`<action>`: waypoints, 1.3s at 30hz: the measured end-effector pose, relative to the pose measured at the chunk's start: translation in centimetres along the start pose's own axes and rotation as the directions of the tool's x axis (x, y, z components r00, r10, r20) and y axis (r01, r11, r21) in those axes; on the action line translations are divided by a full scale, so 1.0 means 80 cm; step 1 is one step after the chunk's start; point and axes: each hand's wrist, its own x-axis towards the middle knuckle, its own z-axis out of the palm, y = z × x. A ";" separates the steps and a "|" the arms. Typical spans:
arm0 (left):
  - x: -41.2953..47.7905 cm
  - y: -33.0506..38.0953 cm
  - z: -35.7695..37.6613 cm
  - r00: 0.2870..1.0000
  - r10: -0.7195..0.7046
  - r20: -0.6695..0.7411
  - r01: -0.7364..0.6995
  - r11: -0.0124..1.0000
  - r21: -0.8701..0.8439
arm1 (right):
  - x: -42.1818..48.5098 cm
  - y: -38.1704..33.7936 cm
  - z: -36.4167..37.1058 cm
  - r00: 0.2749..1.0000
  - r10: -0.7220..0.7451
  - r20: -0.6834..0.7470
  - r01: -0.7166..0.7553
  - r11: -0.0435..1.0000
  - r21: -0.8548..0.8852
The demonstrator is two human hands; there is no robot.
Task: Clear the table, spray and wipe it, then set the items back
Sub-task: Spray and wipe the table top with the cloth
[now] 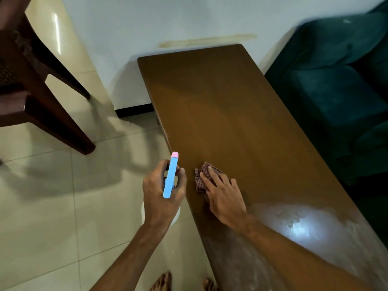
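Note:
The long brown wooden table (226, 106) runs from the near right to the far wall, with nothing on it but the cloth. My right hand (222, 196) presses flat on a red checked cloth (202, 177) near the table's left edge. My left hand (162, 192) is just left of that edge, over the floor, gripping a spray bottle whose blue head (170, 179) with a pink tip points toward the table. The white bottle body is mostly hidden under my hand. A wet, shiny patch (302, 223) lies on the near part of the table.
A dark wooden chair (31, 91) stands at the left on the pale tiled floor (52, 206). A dark green sofa (340, 85) lines the table's right side. A white wall (147, 22) is behind the table's far end. My bare feet (182, 282) show at the bottom.

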 end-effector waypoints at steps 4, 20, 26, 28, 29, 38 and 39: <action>-0.005 0.003 0.004 1.000 -0.006 0.020 0.006 0.999 -0.036 | 0.019 0.025 0.002 0.983 0.164 -0.076 -0.163 0.986 0.022; -0.051 0.017 0.066 0.984 -0.101 0.147 0.096 0.995 0.037 | 0.001 0.069 0.017 0.971 0.203 -0.124 -0.198 0.979 0.053; -0.074 0.012 0.078 0.966 -0.219 0.135 0.208 0.974 0.090 | 0.024 0.058 0.012 0.951 0.272 -0.145 -0.254 0.958 0.130; -0.080 0.012 0.078 0.962 -0.245 0.117 0.234 0.967 0.098 | 0.025 0.057 0.013 0.961 0.235 -0.146 -0.219 0.969 0.114; -0.083 0.013 0.077 0.963 -0.245 0.108 0.236 0.967 0.096 | 0.026 0.057 0.013 0.965 0.221 -0.143 -0.207 0.972 0.107; -0.090 0.009 0.061 0.981 -0.190 0.040 0.186 0.979 0.078 | 0.037 0.026 0.022 0.938 -0.329 -0.111 0.322 0.944 -0.076; -0.089 0.009 0.058 0.981 -0.189 0.036 0.186 0.980 0.068 | 0.041 0.040 0.019 0.956 -0.261 -0.135 0.254 0.965 -0.071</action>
